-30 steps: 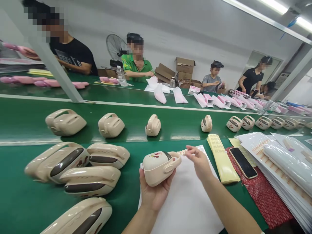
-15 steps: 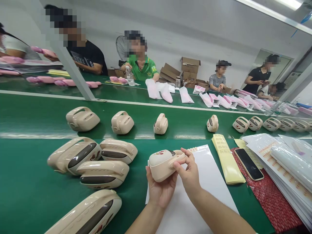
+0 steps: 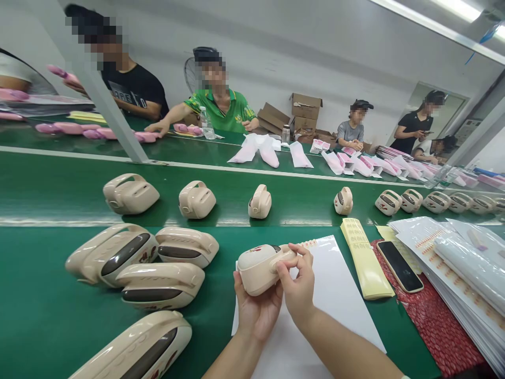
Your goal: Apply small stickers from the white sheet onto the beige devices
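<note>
A beige portable speaker (image 3: 256, 272) with a carry handle, a pale mesh face and a red printed motif is held tilted above a white sheet (image 3: 327, 316). My left hand (image 3: 257, 313) cups it from below, thumb on its left side. At its right end, the thumb and fingers of my right hand (image 3: 299, 287) are closed on the handle area; whether something small lies under the fingertips is hidden. Small orange marks (image 3: 309, 243) line the sheet's top edge. To the left, several like speakers (image 3: 158, 284) lie on the green table.
More speakers stand along the green belt (image 3: 300, 202) beyond my hands. On the right are yellow label strips (image 3: 365, 263), a phone (image 3: 399, 266) on red bubble wrap (image 3: 437, 321), and stacked sheets (image 3: 465, 279). Co-workers sit across, behind pink-and-white packages (image 3: 302, 155) and a slanting post (image 3: 98, 89).
Both hands keep the speaker in nearly the same pose. The view has shifted slightly. Across the belt, the person in green has stretched an arm toward the pink items on the left.
</note>
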`<state>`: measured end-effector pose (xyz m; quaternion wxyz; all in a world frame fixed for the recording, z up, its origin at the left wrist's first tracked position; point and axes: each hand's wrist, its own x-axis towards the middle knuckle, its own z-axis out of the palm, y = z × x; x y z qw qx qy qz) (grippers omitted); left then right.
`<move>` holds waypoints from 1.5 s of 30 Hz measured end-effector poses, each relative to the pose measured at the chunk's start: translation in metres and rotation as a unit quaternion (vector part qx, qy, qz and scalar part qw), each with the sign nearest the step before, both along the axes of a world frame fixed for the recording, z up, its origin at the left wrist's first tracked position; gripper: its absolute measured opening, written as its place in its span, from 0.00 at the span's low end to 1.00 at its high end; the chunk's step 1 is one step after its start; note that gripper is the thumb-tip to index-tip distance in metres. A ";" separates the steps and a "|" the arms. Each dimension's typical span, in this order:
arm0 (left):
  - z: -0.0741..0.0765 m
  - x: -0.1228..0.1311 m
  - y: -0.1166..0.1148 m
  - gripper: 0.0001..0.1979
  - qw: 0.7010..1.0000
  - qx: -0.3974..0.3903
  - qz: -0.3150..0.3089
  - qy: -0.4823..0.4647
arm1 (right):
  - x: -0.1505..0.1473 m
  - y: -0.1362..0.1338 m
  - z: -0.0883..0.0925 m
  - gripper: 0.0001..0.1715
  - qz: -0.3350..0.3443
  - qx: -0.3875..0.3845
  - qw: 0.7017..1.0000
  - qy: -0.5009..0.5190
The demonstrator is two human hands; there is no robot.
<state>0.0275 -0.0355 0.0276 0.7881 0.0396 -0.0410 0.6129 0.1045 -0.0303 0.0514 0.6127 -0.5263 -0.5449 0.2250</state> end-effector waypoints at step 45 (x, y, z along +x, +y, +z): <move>-0.019 -0.003 -0.003 0.41 0.551 0.341 0.251 0.719 | 0.080 0.008 0.053 0.10 0.280 -0.183 0.942 -0.018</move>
